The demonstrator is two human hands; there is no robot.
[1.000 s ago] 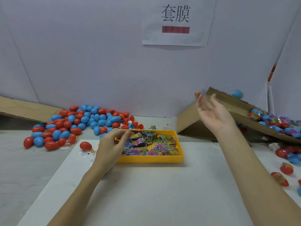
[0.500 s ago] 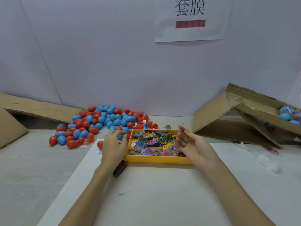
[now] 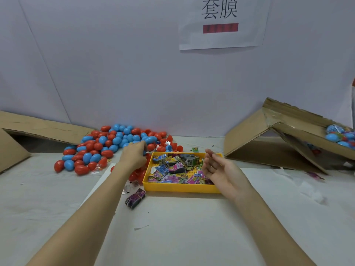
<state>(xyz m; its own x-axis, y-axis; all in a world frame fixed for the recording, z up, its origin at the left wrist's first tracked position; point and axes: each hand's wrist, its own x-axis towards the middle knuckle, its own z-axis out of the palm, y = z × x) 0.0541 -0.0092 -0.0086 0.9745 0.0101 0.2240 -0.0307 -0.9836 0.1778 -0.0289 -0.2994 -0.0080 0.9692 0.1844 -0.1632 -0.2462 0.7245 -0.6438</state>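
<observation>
A yellow tray (image 3: 182,189) of colourful printed film sleeves (image 3: 173,167) sits mid-table. Behind and left of it lies a pile of red and blue plastic eggs (image 3: 107,144). My left hand (image 3: 134,155) reaches into the pile's near edge, just off the tray's left corner. Its fingers curl down among the eggs, and whatever they hold is hidden. My right hand (image 3: 221,169) hovers over the tray's right end, palm turned up and leftward, fingers relaxed and empty.
A banded bundle of purple sleeves (image 3: 135,198) lies in front of the tray's left corner. A tipped cardboard box (image 3: 284,131) at the right holds wrapped eggs (image 3: 338,135). Flattened cardboard (image 3: 38,129) lies at the far left. A paper sign (image 3: 221,22) hangs on the back wall.
My right hand came down from the cardboard box to above the tray. My left hand moved from the tray's corner back into the egg pile. The view swung left.
</observation>
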